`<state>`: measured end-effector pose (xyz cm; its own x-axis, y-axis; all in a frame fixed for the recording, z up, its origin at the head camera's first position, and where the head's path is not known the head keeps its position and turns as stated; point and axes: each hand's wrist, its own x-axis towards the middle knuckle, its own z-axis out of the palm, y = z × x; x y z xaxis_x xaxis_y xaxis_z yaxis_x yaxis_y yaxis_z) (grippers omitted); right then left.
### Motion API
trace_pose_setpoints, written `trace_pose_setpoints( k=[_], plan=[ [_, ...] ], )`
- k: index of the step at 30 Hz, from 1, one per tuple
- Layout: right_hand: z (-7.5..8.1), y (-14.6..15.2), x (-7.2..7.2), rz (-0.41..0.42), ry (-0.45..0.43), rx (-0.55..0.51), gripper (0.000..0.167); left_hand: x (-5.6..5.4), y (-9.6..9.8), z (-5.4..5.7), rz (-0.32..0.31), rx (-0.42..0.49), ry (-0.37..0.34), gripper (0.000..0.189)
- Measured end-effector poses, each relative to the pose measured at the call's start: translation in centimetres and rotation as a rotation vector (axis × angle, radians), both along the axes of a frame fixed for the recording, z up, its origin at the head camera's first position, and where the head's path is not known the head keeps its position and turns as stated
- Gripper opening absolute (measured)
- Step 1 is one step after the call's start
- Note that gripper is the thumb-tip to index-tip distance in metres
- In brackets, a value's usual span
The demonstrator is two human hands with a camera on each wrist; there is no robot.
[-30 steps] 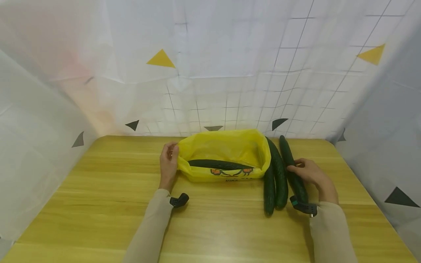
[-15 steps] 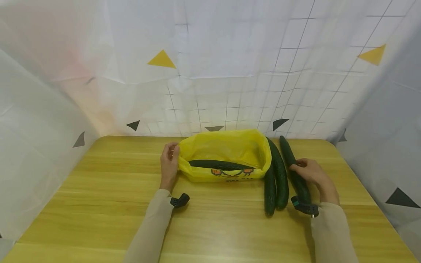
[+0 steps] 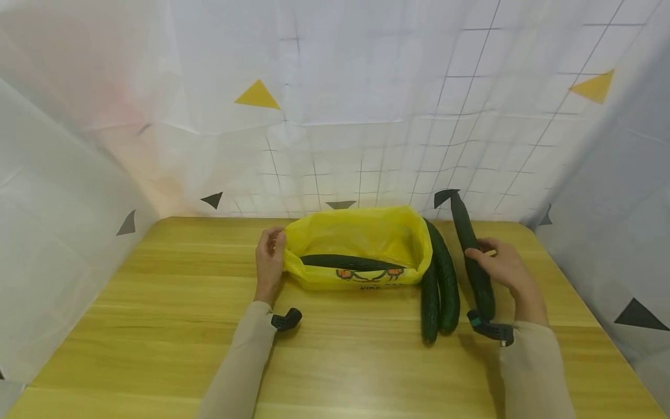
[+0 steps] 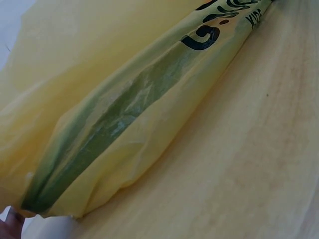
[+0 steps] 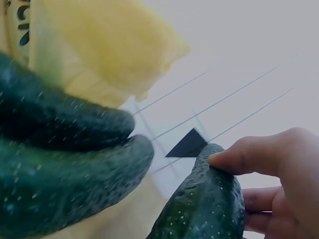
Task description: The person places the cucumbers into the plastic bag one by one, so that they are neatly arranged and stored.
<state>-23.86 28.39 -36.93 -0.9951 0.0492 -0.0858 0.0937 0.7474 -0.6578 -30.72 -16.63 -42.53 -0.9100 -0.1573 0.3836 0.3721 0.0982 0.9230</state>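
A yellow plastic bag (image 3: 361, 224) lies on its side with its mouth gaping, and one cucumber (image 3: 350, 262) is inside it. My left hand (image 3: 269, 259) holds the bag's left edge with bent fingers; in the left wrist view only a fingertip (image 4: 12, 223) shows, and a dark green shape shows through the plastic. Between thumb and fingers, my right hand (image 3: 499, 267) grips another cucumber (image 3: 473, 262), tilted and raised off the table. Two more cucumbers (image 3: 429, 302) lie side by side against the bag's right end, left of the held one.
The wooden table (image 3: 356, 361) has its far edge just behind the bag. White sheeting (image 3: 366, 116) with grid lines and triangles hangs behind and on both sides. A small black device (image 3: 285, 320) sits on each wrist.
My right hand has lifted its cucumber from the table and shifted slightly right, so the far tip now stands higher. The left hand and the bag look the same.
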Motion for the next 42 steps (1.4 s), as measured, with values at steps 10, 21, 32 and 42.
trace_pose_setpoints(
  k=[10,21,32,42],
  plan=[
    [1.6,-0.5,0.4,-0.025,0.086,-0.047,0.072,-0.5,-0.1,-0.5,-0.008,0.018,-0.022,0.035],
    [2.5,-1.1,0.9,-0.058,0.231,-0.066,0.068,0.0,-0.1,-0.1,-0.010,0.001,-0.034,0.033],
    [4.7,-2.7,1.8,-0.187,0.482,-0.156,0.055,0.0,0.0,0.0,-0.008,0.004,-0.014,0.033],
    [6.2,-5.0,1.6,-0.184,0.727,-0.408,0.046,-0.3,0.0,0.2,-0.016,0.029,-0.002,0.032]
  ],
)
